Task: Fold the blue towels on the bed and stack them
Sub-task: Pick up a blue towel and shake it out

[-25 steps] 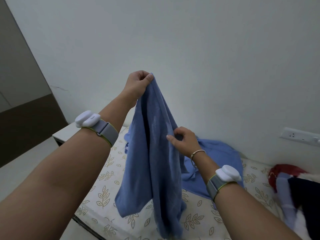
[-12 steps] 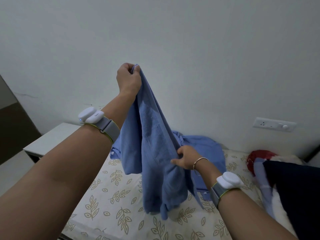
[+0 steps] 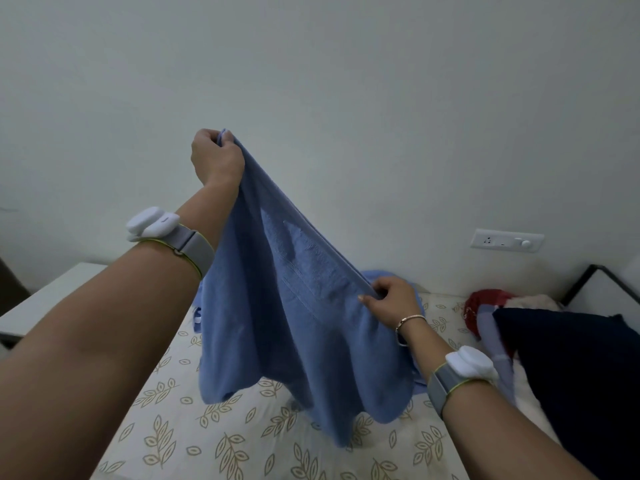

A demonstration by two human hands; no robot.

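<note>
Head view: both hands (image 3: pixel 216 157) gripping blue towel (image 3: pixel 298 327) edge, left raised.

Left hand (image 3: pixel 216 161) and right hand (image 3: pixel 389 299) pinching blue towel (image 3: pixel 294 323) edge, above bed (image 3: pixel 242 452)

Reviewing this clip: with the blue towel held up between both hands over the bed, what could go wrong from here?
1. The left hand is far higher than the right hand, so the blue towel hangs slanted and may fold crooked.
2. Its lower edge sags near the bed and might bunch when lowered.
3. It could land on the second blue towel behind.
</note>
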